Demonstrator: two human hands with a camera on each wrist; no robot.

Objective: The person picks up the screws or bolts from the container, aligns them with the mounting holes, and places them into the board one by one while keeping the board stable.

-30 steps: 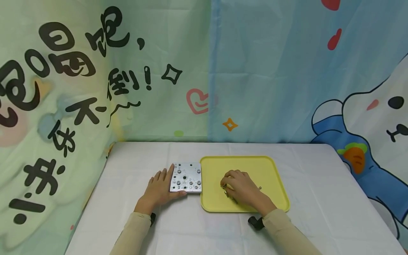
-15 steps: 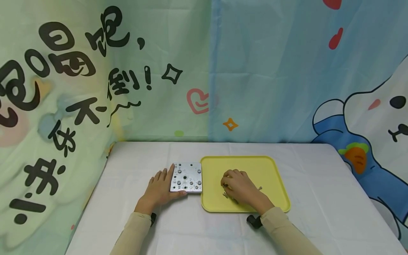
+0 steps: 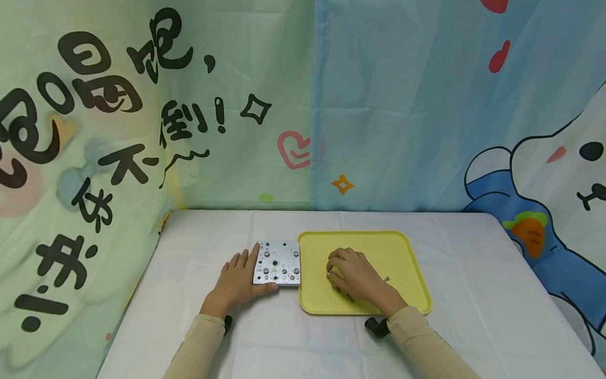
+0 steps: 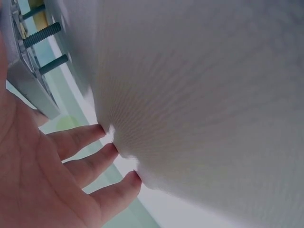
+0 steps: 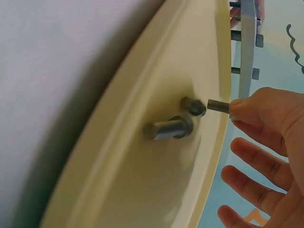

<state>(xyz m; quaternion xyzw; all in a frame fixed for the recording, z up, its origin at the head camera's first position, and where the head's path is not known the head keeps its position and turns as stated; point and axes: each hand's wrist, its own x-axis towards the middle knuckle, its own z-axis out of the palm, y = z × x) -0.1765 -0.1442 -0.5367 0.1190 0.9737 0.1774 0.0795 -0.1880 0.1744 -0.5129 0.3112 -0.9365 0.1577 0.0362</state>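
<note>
A square silver metal plate [image 3: 276, 262] studded with bolts lies near the middle of the white-clothed counter [image 3: 199, 242], touching the left rim of one shallow yellow plastic tray [image 3: 402, 252]. The plate's left edge is steadied by the flat, relaxed left hand [image 3: 236, 281]. Inside the tray a small threaded grey bolt [image 5: 218, 105] is pinched by the right hand [image 3: 352, 273]; two more bolts [image 5: 173, 124] lie beside it, one [image 3: 386, 279] apart. Since the earlier frame the right hand has been drawn slightly towards the far edge.
</note>
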